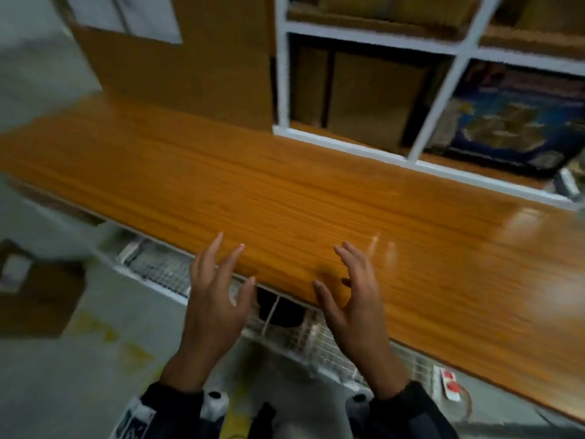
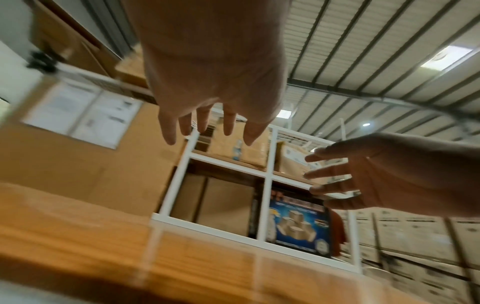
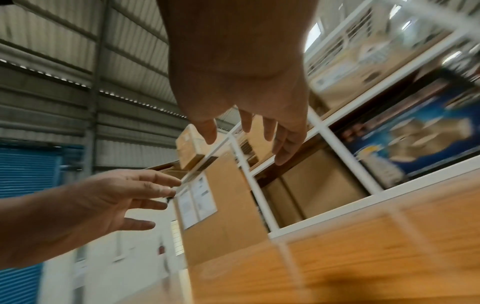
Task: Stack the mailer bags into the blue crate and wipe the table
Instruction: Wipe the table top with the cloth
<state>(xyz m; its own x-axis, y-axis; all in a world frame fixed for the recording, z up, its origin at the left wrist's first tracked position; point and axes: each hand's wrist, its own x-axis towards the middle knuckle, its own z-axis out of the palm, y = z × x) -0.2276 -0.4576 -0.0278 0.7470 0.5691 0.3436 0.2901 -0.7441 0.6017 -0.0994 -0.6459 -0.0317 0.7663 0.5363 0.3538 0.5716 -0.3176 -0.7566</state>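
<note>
Mailer bags and the blue crate show in none of your three views, so I cannot tell where they lie or how much stacking is done. What fills the middle of the head view is the table [image 1: 316, 198], its orange wood bare wherever the frame reaches, blurred toward the right edge.

Your left hand [image 1: 218, 299] sits at lower centre, fingers spread and straight, grasping nothing. Your right hand [image 1: 354, 296] is just to its right, also released, fingers fanned and a little bent. Both hover over the table's near edge, palms turned toward each other with a gap between them. That pose reads as hands set to take hold of something wide and flat, or free between steps; I judge this, the frames do not settle it. The left wrist view confirms empty palms: the left hand at the top, the right coming in from the right edge.

No cloth is visible either, so wiping has no tool in reach here.

Behind the table, a white shelf rack [image 1: 373, 42] in the upper right holds brown cartons, and a large cardboard box [image 1: 190, 71] stands at upper centre against it. A blue printed box [image 1: 519, 122] fills the rack's right bay.
</note>
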